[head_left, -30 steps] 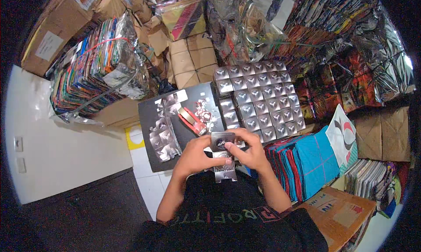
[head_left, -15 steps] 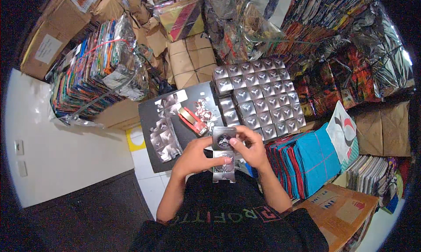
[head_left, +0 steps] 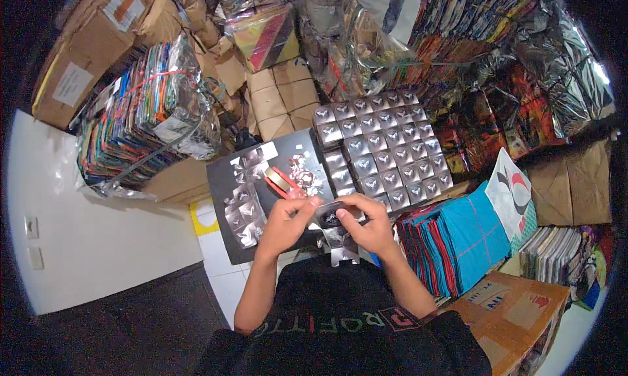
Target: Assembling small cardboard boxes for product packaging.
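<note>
Close to my body, a dark silver carton (head_left: 333,235), partly folded, hangs between my two hands. My left hand (head_left: 292,221) pinches its left upper edge between thumb and fingers. On the other side my right hand (head_left: 367,224) grips the upper part, its thumb pressed on the dark printed face. A pale flap (head_left: 345,256) sticks out at the carton's lower end. Just beyond my left hand, a red tape dispenser (head_left: 281,182) with a roll of tape lies on the black tabletop (head_left: 229,248). Flat printed cartons (head_left: 243,209) lie left of it.
Rows of small silver boxes (head_left: 392,150) stand beyond my right hand. Scattered stickers (head_left: 302,173) lie near the dispenser. To the right are a stack of blue and red folded pieces (head_left: 458,245) and a cardboard box (head_left: 510,310). Wrapped bundles (head_left: 281,98) crowd the back.
The carton has tilted, its printed face turning away and its lower flap shifting right. My left hand has moved from its lower part to the upper left edge.
</note>
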A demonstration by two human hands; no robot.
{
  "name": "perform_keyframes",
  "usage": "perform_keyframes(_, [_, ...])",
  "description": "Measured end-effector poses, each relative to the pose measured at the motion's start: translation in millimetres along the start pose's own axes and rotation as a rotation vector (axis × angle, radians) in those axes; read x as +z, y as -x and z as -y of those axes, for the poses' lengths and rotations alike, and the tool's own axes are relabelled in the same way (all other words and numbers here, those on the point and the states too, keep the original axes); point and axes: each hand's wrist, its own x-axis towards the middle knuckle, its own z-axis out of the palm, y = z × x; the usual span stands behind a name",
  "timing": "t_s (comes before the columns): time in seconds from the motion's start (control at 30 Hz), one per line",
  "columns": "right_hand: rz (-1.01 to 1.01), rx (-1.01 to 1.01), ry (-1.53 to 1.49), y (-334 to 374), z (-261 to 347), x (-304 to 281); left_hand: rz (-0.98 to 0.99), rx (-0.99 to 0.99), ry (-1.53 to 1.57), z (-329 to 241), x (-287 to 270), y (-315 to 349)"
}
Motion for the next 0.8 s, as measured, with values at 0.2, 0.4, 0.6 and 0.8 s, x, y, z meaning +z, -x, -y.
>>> perform_keyframes(0.2, [-0.003, -0.072, 0.110, 1.1, -7.2, -3.1, 0.074, -0.050, -0.014, -2.1, 1.8, -1.4])
perform_keyframes(0.4, [-0.085, -0.070, 0.125, 3.3, -5.5, -3.3, 0.116, 0.071, 0.130, -0.9, 7.9, -2.9])
perform_keyframes(0.6, [-0.087, -0.054, 0.102, 7.6, -1.3, -5.8, 0.153, 0.125, 0.025, -9.5, 8.8, -2.2])
perform_keyframes(0.8, [-0.059, -0.126, 0.088, 5.3, -2.3, -10.3, 0.039, 0.185, -0.084, -11.5, 16.4, 0.7])
